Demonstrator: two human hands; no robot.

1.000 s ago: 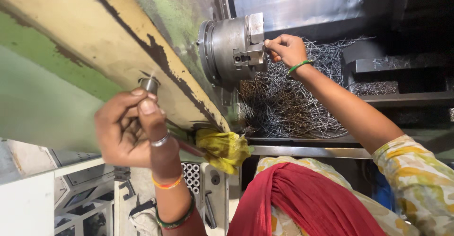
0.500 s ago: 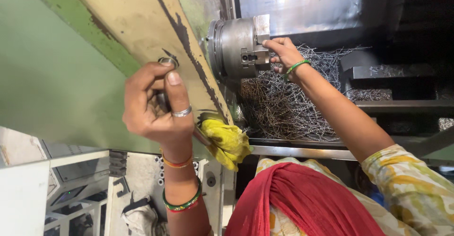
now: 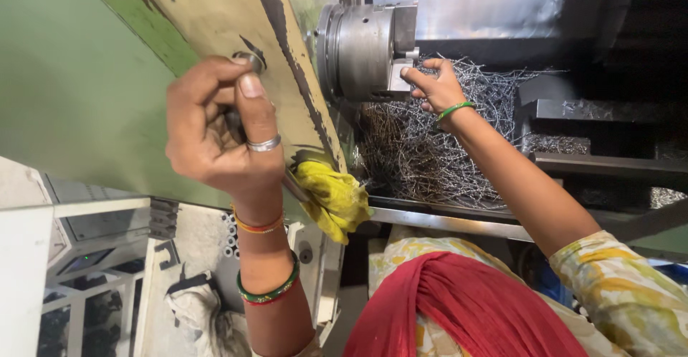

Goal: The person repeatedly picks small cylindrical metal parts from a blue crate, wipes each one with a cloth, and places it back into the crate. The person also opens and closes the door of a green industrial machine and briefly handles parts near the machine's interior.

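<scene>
The lathe chuck (image 3: 362, 50), a grey steel drum, sits at the top centre of the view, mounted on the worn green and cream machine housing (image 3: 86, 92). The right hand (image 3: 433, 85) is at the chuck's face, fingers drawn together on a small metal piece at one of its jaws; whether the piece is pinched firmly or only touched cannot be told. The arm reaches in over the bed, which puts the fingers square to the chuck face. To the left of the chuck, the left hand (image 3: 222, 131) is closed around a small round metal knob (image 3: 251, 59) on the housing, thumb pressed alongside, a grasp that suits turning or steadying it. A ring sits on one finger and bangles on both wrists. Below the chuck lies a deep bed of curly metal shavings (image 3: 423, 149). A yellow rag (image 3: 333, 199) hangs off the housing edge below and left of the chuck, within reach of the left hand. Under that, red cloth (image 3: 459, 307) and a patterned sleeve (image 3: 623, 292) fill the lower view.

Against the frame half a second ago, both hands are at the same places: left on the knob, right at the chuck face. The right fingers appear slightly more curled in toward the jaw. The rag and shavings lie unchanged.
</scene>
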